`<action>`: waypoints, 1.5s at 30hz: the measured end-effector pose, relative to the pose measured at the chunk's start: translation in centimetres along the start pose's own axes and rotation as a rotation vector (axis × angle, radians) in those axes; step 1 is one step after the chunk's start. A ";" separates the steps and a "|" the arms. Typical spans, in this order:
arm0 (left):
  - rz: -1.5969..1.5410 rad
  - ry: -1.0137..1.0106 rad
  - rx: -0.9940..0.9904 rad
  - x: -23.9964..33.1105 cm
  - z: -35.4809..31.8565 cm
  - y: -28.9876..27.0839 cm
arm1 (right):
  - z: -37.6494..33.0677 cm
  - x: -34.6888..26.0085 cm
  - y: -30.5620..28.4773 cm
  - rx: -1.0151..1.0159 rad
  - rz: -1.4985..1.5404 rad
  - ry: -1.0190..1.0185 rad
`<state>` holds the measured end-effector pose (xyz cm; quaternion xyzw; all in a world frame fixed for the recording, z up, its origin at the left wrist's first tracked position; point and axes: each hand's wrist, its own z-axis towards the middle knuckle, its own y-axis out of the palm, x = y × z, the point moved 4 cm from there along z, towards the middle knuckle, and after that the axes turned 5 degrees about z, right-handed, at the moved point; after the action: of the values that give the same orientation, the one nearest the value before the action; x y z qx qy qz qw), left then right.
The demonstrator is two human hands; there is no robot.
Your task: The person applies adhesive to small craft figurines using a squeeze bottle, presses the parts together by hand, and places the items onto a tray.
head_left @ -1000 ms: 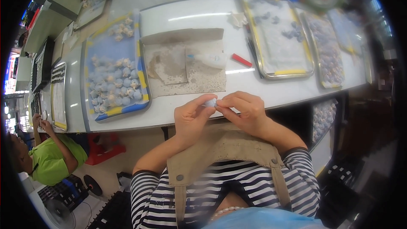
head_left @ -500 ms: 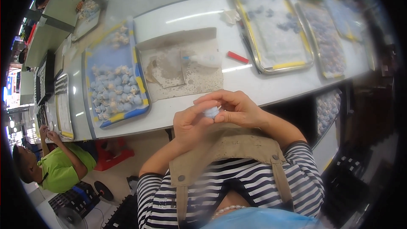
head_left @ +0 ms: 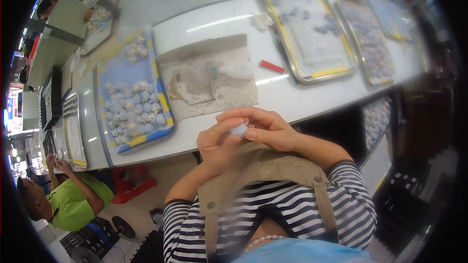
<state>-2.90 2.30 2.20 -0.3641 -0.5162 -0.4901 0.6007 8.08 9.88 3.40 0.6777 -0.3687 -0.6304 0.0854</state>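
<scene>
Far left, a co-worker in a green shirt (head_left: pixel 73 204) bends over their own work, hands well apart from ours. Moving right, a blue tray (head_left: pixel 165 119) holds rows of small pale blue-grey pieces, and beside it a stained brown mat (head_left: pixel 229 95) carries a white squeeze bottle (head_left: pixel 239 70) lying on its side, a red stick (head_left: pixel 272 66) just past it. Front and centre now: the left hand (head_left: pixel 217 143) and right hand (head_left: pixel 265 129) meet just off the table edge, fingers closed narrow around one small pale piece (head_left: pixel 239 129), pinched between them. Good form here, I judge, means a light, steady pinch, elbows tucked. Right again, metal trays (head_left: pixel 336 73) of more pieces.
</scene>
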 end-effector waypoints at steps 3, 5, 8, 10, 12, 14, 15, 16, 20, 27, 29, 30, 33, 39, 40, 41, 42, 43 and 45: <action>-0.019 -0.009 0.016 0.2 -0.2 -0.2 | 0.0 0.4 0.5 -0.003 0.112 0.007; -0.013 -0.014 0.014 0.3 -0.3 0.1 | -0.2 0.7 0.5 0.011 0.162 -0.006; 0.113 0.033 0.021 0.6 -0.3 0.5 | -0.4 0.9 0.4 -0.006 0.256 -0.046; 0.180 0.062 0.020 0.9 -0.2 1.0 | -0.8 0.7 0.1 0.008 0.276 -0.049; 0.222 0.063 0.022 1.1 0.0 1.8 | -1.4 0.4 -0.2 0.011 0.279 -0.062; 0.267 0.068 0.030 1.4 0.2 2.5 | -1.9 -0.1 -0.6 0.007 0.280 -0.074; 0.277 0.079 0.036 1.6 0.2 2.6 | -1.9 -0.2 -0.5 -0.011 0.283 -0.078; 0.289 0.091 0.046 1.9 0.1 2.6 | -1.9 -0.3 -0.4 -0.032 0.285 -0.082; 0.443 0.000 0.012 3.3 -0.1 1.6 | -1.4 -0.3 0.9 -0.006 0.179 -0.080; 0.748 0.144 0.186 4.2 0.2 -7.6 | 1.8 2.1 1.9 0.134 -0.028 -0.069; 0.997 0.121 0.346 5.5 0.3 -12.4 | 1.8 1.0 1.7 0.155 0.013 -0.165; 1.095 0.103 0.374 5.6 0.5 -14.8 | 1.7 0.5 1.5 0.230 0.003 -0.196; 1.302 0.019 0.358 6.4 3.7 -19.9 | 0.9 -1.4 0.1 0.363 -0.491 -0.309; 1.508 0.079 0.398 -1.4 12.7 -30.9 | 4.7 -3.3 -1.4 0.686 -1.224 -0.606; 1.462 0.003 0.290 -2.5 14.2 -31.5 | 5.6 -2.6 -2.3 0.752 -1.266 -0.520; 1.455 0.002 0.140 -3.3 15.1 -32.0 | 6.3 -2.2 -2.9 0.741 -1.268 -0.496; 1.581 -0.125 0.005 -3.6 15.7 -31.6 | 6.4 -2.2 -3.4 0.705 -1.268 -0.471; 1.531 -0.063 0.026 -4.0 16.1 -31.5 | 5.7 -2.9 -3.4 0.764 -1.281 -0.489; 1.428 0.091 0.087 -3.7 16.5 -30.5 | 4.9 -2.8 -3.6 0.654 -1.323 -0.242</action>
<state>-36.58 10.87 -0.19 -0.5679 -0.1456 0.0293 0.8096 5.20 15.80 2.60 0.6747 -0.0596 -0.4785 -0.5587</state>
